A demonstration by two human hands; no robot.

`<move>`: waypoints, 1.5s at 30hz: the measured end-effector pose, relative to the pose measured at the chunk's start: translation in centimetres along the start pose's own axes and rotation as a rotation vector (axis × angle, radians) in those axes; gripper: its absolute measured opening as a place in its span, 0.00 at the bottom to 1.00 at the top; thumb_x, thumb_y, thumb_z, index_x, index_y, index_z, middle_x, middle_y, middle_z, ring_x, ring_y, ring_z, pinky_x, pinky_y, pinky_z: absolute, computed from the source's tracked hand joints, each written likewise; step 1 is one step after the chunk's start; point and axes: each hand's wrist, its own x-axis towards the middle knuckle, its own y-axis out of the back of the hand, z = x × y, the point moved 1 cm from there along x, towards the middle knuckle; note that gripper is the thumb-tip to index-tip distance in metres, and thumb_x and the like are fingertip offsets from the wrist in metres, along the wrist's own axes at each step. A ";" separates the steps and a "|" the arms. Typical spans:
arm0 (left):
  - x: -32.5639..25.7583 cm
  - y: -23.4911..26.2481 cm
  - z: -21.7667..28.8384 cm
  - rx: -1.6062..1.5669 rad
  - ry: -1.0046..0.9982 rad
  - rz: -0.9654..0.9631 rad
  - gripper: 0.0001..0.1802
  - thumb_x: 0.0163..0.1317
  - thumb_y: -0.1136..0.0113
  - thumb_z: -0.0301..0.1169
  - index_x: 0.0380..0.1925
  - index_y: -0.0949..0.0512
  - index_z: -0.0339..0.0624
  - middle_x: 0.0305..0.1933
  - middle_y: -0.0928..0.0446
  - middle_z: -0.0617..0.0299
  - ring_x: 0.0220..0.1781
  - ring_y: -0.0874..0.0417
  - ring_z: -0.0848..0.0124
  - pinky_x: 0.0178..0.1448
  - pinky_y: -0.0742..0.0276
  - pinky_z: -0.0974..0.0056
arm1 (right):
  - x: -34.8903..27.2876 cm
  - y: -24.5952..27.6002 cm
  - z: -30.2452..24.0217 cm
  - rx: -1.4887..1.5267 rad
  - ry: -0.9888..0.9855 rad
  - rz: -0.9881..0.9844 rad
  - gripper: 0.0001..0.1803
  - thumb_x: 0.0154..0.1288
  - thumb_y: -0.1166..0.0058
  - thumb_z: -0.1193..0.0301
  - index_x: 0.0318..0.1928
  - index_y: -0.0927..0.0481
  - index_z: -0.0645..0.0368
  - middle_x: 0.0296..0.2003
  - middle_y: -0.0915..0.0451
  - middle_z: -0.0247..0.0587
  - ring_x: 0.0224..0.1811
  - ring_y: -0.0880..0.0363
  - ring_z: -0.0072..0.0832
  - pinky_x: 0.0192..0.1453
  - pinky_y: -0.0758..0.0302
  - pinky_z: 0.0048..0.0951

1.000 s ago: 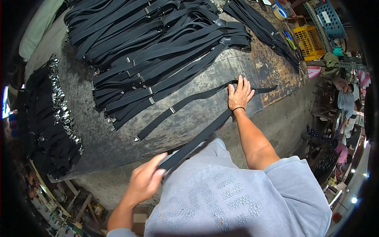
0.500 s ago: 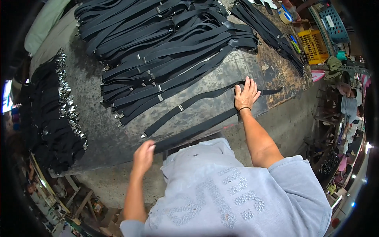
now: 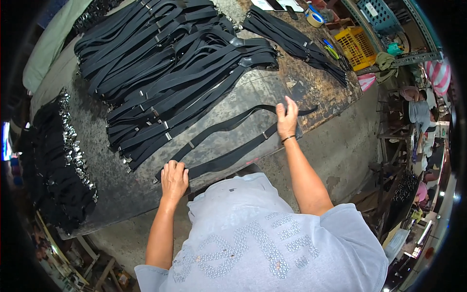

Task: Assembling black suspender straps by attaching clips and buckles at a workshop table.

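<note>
A: Where's your strap (image 3: 228,156)?

B: Flat on the table (image 3: 311,95), near edge, running from your left hand (image 3: 173,179) up to your right hand (image 3: 287,119). A second strap (image 3: 233,122) lies just beyond it, about parallel.

A: Grip?

B: Your left hand presses palm-down on the strap's left end, fingers flat, not curled round it. Your right hand sits on the right ends, fingers spread; whether it pinches anything, you cannot tell from here.

A: Change from half a second ago?

B: Your left hand has come up from the table edge onto the strap end. Your right hand has stayed at the right ends, barely shifted.

A: Around it?

B: Pile of straps (image 3: 180,73) beyond, well apart from your hands. Buckle heap (image 3: 58,160) far left. Yellow basket (image 3: 359,46) at back right.
</note>
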 end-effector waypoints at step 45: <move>7.8 5.2 5.0 -0.491 -0.029 0.012 0.23 0.54 0.33 0.34 0.49 0.23 0.38 0.44 0.18 0.49 0.45 0.16 0.55 0.49 0.22 0.59 | -6.4 -4.6 -17.8 0.339 0.521 -0.794 0.20 0.59 0.48 0.76 0.53 0.28 0.62 0.36 0.21 0.57 0.42 0.21 0.56 0.47 0.23 0.49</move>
